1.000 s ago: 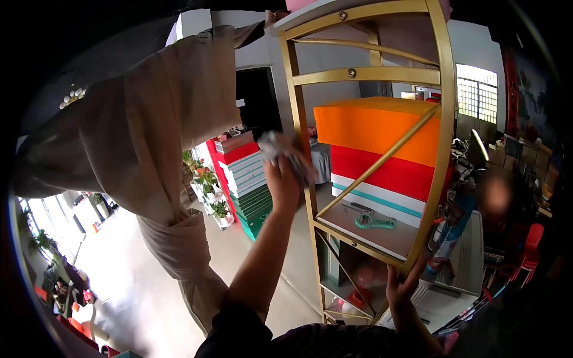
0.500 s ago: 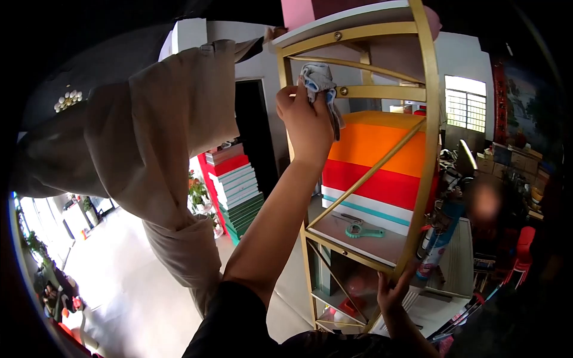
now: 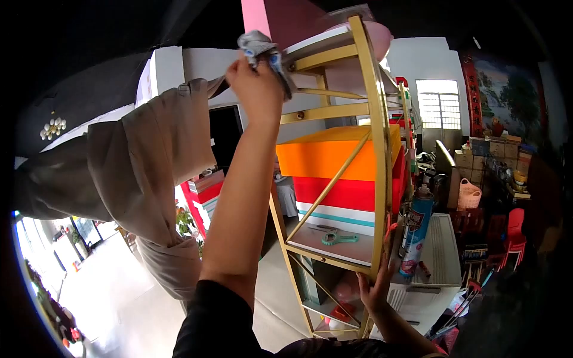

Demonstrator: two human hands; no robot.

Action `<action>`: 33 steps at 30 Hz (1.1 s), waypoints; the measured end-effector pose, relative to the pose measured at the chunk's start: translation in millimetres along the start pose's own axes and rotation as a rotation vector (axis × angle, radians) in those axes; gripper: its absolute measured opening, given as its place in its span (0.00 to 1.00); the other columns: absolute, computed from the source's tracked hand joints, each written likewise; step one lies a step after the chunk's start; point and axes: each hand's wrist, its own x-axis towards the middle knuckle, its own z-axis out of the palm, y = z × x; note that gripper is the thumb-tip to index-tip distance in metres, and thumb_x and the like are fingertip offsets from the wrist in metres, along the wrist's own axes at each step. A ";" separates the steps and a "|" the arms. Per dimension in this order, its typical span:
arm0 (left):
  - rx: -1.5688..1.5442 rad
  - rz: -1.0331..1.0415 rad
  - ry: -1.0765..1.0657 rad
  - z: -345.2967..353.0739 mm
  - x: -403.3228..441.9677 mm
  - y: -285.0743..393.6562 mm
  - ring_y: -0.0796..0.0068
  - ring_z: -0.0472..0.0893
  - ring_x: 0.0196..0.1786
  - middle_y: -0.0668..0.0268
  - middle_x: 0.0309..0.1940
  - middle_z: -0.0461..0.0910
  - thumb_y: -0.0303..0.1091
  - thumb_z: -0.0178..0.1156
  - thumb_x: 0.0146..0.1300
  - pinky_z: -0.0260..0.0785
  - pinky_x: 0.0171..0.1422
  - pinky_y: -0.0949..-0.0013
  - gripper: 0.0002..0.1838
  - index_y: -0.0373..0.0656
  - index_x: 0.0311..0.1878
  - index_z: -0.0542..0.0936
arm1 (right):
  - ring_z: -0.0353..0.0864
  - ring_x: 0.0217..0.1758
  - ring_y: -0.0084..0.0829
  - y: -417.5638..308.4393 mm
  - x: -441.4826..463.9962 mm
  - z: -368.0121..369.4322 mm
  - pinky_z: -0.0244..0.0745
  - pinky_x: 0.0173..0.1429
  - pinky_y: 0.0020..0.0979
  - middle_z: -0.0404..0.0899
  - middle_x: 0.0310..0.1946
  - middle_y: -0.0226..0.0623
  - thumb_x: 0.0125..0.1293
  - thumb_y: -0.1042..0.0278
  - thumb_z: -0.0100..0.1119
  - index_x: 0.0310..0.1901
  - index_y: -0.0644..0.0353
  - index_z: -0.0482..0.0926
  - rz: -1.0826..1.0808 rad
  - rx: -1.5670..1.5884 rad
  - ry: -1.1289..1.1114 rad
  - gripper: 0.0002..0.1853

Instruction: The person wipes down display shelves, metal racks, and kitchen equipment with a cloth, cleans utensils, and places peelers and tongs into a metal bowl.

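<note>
My left hand (image 3: pixel 256 89) is raised and closed on a bunched grey-and-blue cloth (image 3: pixel 255 45), at the upper left corner of the gold metal shelf unit (image 3: pixel 377 155). Lower down, my right hand (image 3: pixel 376 292) holds the shelf's near gold post, thumb on its left side and fingers along its right. Between the posts are stacked an orange box (image 3: pixel 325 152), a red box (image 3: pixel 334 192) and a white-and-teal box (image 3: pixel 340 219). In front of them on the board lies a teal tool with a round head (image 3: pixel 339 239).
A beige cloth (image 3: pixel 149 143) hangs on the left. A blue spray can (image 3: pixel 416 230) stands on a white ribbed surface (image 3: pixel 433 250) right of the shelf. Behind are a pink basket (image 3: pixel 470 194), a red chair (image 3: pixel 514 232) and stacked boxes. A pink round object (image 3: pixel 377 40) sits on top.
My left hand with the cloth has moved up and left, from the upper side bar to the shelf's top corner. The view has turned right; my right hand stays at the post.
</note>
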 end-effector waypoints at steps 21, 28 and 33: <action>0.076 0.487 -0.247 44.5 -89.5 102.5 0.46 0.71 0.62 0.46 0.61 0.70 0.17 0.63 0.54 0.68 0.67 0.54 0.34 0.36 0.68 0.72 | 0.62 0.70 0.66 -4.2 6.8 -4.5 0.52 0.75 0.59 0.63 0.69 0.61 0.68 0.59 0.65 0.73 0.72 0.54 -0.067 0.005 0.023 0.42; 0.151 0.572 -0.334 22.8 -121.7 107.6 0.47 0.72 0.61 0.51 0.60 0.71 0.13 0.65 0.49 0.68 0.67 0.54 0.37 0.38 0.67 0.73 | 0.63 0.71 0.61 -8.7 10.4 -11.8 0.49 0.76 0.58 0.64 0.69 0.62 0.69 0.59 0.63 0.73 0.73 0.54 -0.055 0.057 -0.001 0.40; 0.159 0.563 -0.452 -2.6 -145.1 113.9 0.47 0.72 0.61 0.51 0.58 0.72 0.16 0.62 0.50 0.67 0.66 0.53 0.35 0.38 0.66 0.74 | 0.62 0.76 0.52 -22.4 16.2 -25.6 0.42 0.79 0.57 0.63 0.72 0.58 0.70 0.60 0.60 0.74 0.69 0.56 0.047 0.105 -0.050 0.38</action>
